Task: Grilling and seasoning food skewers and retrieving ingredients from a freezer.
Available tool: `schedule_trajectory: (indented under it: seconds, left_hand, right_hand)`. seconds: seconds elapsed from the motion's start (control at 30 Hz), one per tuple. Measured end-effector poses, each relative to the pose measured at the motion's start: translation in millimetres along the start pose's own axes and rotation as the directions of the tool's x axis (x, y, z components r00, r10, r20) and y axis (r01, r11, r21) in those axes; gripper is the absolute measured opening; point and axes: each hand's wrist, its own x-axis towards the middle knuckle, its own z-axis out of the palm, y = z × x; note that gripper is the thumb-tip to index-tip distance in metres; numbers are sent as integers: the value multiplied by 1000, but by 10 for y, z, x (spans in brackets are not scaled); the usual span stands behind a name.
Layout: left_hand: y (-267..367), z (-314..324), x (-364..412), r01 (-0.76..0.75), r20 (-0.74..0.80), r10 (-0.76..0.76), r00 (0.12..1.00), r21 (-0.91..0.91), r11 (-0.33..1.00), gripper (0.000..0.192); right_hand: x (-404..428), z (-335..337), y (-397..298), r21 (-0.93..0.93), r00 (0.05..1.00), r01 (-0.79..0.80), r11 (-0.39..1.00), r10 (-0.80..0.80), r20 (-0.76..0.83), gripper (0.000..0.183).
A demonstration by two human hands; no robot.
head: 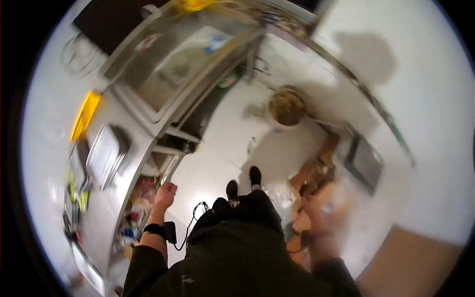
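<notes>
My left hand (166, 194) hangs beside the steel counter (133, 169), over its lower shelf. Its fingers are curled in and nothing shows in them. Out to the other side is my right hand (313, 209), blurred by motion. Behind it lies a heap of brown cardboard (311, 178) on the floor; whether the hand touches or holds any of it cannot be made out. Both forearms wear a dark band, and the left one also carries a small black box (170, 232) with a cable.
Left stands a steel sink (148, 85) with a blue-and-white item (216, 43) in its basin. Stacked metal trays (104, 156) and a yellow object (85, 116) are by the counter. Ahead, a bucket (286, 107) with brownish contents sits near a grey bin-like object (363, 163).
</notes>
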Motion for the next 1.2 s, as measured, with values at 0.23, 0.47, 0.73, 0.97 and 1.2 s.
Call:
schedule_trajectory:
  seconds: [0.23,0.47,0.73,0.97,1.2]
  left_hand:
    - [-1164,500,-1769,527,-45,-544,838,-191,828,38]
    - [-815,1127,-3488,597,-172,-917,361,-712,369,39]
    - [-646,3511,-4208,654,239,-911,337,-756,43,37]
    - [-1126,3864,-4422,481,337,-898,284,-860,-170,42]
    - [-2357,2779,-5099,71,185,-972,-146,-978,-197,37]
  right_hand:
    - [1498,-99,-271,-486,908,370,791,-198,369,28]
    - [2763,147,-1505,-324,211,928,-183,-458,863,28]
    - [1751,1465,-3899,-291,541,825,485,-525,657,22]
    - [-532,2846,-4291,-302,253,951,-64,-398,882,26]
    - [-2612,4603,-4217,104,-170,940,-324,-183,968,40]
